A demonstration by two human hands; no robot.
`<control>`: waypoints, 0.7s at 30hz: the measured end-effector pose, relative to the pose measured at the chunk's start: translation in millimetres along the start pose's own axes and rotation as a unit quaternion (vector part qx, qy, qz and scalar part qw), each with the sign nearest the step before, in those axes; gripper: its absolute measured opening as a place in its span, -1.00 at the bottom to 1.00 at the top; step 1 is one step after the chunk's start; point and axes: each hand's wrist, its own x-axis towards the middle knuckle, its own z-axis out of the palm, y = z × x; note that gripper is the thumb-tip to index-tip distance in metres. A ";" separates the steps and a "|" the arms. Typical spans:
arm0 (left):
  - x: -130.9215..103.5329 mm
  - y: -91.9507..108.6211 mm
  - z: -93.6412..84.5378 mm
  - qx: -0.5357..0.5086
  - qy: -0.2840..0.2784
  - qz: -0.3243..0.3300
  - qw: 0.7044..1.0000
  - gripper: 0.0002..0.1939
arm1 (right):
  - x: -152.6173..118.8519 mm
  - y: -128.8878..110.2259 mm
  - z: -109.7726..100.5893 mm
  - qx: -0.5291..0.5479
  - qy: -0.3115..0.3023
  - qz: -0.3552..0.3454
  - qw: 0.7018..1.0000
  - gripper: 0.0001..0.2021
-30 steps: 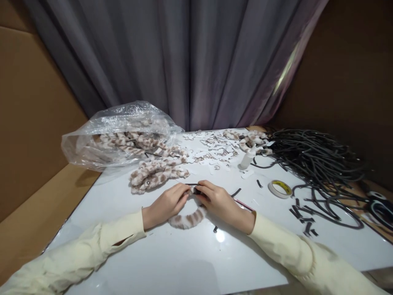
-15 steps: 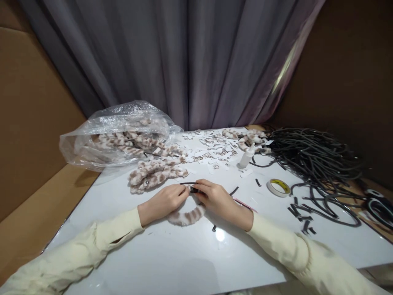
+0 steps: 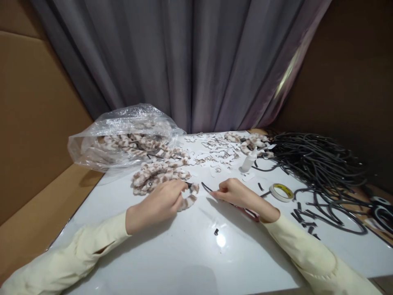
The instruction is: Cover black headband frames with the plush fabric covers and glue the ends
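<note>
A fluffy white-and-brown ring (image 3: 188,202) with a black piece at its top is in my left hand (image 3: 159,200), whose fingers are closed on it beside the fluffy pile. To the right, my right hand (image 3: 233,192) pinches a thin black cord (image 3: 206,187) that sticks out to the left of its fingertips. Beneath my right wrist lies a pinkish-red tool (image 3: 251,214), partly hidden. A pile of fluffy rings (image 3: 149,176) rests just behind my left hand. A small black scrap (image 3: 216,232) lies in front of my hands.
A clear plastic bag (image 3: 123,116) of fluffy pieces stands back left. Small metal rings and white scraps (image 3: 215,151) are scattered behind my hands. Further right are a white bottle (image 3: 249,159), a tape roll (image 3: 281,192), several cut black pieces (image 3: 302,217) and a heap of black cords (image 3: 313,159).
My hands have moved apart. My left hand has shifted left with the fluffy ring; my right hand has moved right and now holds the thin black cord away from it.
</note>
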 end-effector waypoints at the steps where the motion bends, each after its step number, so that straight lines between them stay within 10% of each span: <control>1: -0.6 5.7 6.1 0.002 0.006 -0.005 1.000 -0.82 | 0.7 -0.8 2.1 -0.001 0.015 -0.011 1.000 -0.64; 9: 9.0 -9.3 59.0 0.030 0.043 0.025 0.998 -0.77 | 11.9 -4.8 35.0 -0.032 0.094 -0.094 0.991 -0.87; 21: 7.1 -11.7 44.1 -0.180 0.038 -0.068 0.981 -0.85 | -7.9 -15.3 -0.1 0.148 0.152 -0.143 0.967 -0.87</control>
